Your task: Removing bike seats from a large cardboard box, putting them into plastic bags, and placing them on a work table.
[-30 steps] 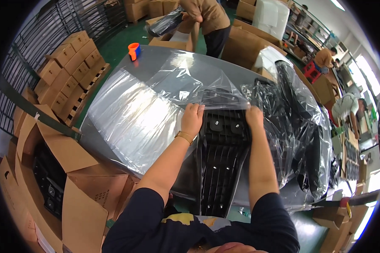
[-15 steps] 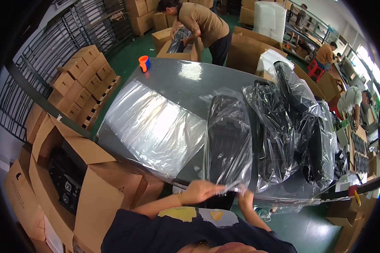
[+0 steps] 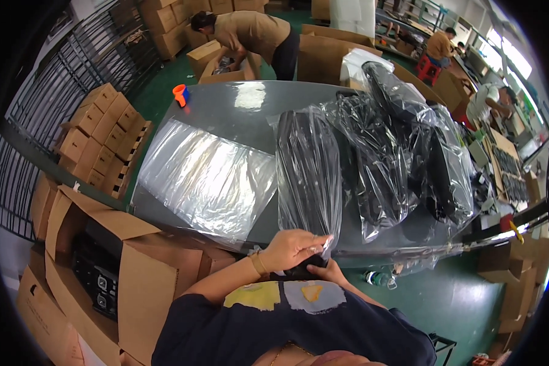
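Observation:
In front of me on the grey table lies a long black part in a clear plastic bag (image 3: 308, 171), its film drawn into lengthwise creases. My left hand (image 3: 290, 249) is closed on the bag's near end, film pinched at its fingertips. Just below it, my right hand (image 3: 327, 272) is closed round the near end of the bagged part, where a dark bit shows at the thumb; its fingers are partly hidden. To the left lies a stack of flat clear plastic bags (image 3: 207, 180). Several more bagged black parts (image 3: 384, 161) are heaped on the right.
An orange and blue tape dispenser (image 3: 180, 96) stands at the table's far left corner. An open carton (image 3: 146, 293) with black parts inside is at my left. Across the table (image 3: 216, 110) a person (image 3: 250, 36) bends over another carton. A bottle (image 3: 378, 279) is below the near edge.
The bagged part has come nearer to me and its film is pulled into tighter creases. My hands have drawn closer together and toward my body. The view has shifted rightward.

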### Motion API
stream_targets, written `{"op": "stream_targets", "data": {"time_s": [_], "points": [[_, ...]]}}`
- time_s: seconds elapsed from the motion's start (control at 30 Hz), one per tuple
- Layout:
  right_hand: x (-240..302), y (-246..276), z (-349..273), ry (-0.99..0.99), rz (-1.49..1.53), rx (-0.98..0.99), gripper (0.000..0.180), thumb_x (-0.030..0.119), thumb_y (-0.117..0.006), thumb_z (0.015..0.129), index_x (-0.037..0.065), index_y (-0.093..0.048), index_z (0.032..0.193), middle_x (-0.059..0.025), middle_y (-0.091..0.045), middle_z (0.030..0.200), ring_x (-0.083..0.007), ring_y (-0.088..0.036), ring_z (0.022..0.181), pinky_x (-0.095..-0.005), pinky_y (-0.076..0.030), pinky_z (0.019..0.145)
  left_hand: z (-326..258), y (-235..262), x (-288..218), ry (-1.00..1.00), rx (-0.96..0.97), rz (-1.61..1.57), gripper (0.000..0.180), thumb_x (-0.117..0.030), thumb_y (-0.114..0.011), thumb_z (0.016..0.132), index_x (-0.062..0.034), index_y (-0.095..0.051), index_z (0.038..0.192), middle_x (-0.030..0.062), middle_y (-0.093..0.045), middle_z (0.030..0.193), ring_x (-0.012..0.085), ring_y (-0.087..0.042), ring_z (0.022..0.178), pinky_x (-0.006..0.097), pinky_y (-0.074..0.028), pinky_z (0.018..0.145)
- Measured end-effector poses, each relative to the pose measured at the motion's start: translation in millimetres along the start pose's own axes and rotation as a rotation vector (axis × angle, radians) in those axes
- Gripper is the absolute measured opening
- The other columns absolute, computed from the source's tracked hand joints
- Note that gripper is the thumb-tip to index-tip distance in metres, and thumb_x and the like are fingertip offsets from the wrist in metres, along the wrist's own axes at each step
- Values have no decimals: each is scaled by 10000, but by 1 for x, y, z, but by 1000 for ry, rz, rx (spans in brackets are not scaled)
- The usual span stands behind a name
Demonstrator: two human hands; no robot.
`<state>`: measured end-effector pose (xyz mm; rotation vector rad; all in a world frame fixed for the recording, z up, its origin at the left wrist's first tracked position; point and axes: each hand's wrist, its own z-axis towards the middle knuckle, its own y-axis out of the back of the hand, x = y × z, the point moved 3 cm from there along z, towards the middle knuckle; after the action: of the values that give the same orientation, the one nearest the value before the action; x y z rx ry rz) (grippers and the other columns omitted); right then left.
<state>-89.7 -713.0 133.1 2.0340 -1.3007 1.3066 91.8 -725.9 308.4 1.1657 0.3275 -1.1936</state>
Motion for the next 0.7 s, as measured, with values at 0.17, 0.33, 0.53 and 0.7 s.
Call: {"op": "stream_targets", "data": {"time_s": [0.17, 0.33, 0.53, 0.7], "points": [[40, -8, 15, 2, 331, -92, 406, 86, -684, 781, -20, -501, 1128, -96, -600, 1005, -221, -624, 876, -347, -544, 708, 29, 2, 19, -55, -19, 156, 423, -118, -622, 827, -141, -570, 1246, 70, -483, 667, 237, -514, 619, 347, -431, 575], [36, 2, 42, -31, 388, -119, 440, 129, -696, 783, 59, -443, 1137, -105, -602, 975, -206, -626, 799, -332, -535, 525, 40, -11, 30, -16, 40, 263, 415, -110, -611, 837, -142, -568, 1249, 70, -446, 696, 235, -494, 644, 338, -430, 587], [40, 9, 40, -69, 485, 17, 403, 143, -671, 792, 60, -459, 1125, -86, -613, 959, -202, -630, 782, -306, -518, 523, 28, -8, 27, 196, 168, 8, 501, -92, -629, 832, -103, -500, 1316, 27, -497, 710, 152, -528, 666, 286, -452, 642], [51, 24, 35, -70, 474, -17, 361, 132, -655, 797, 60, -473, 1101, -77, -618, 935, -192, -627, 720, -290, -504, 520, 1, 18, 66, 592, -88, -593, 406, -165, -564, 913, -64, -487, 1299, -2, -590, 742, 79, -576, 711, 230, -481, 685]]}}
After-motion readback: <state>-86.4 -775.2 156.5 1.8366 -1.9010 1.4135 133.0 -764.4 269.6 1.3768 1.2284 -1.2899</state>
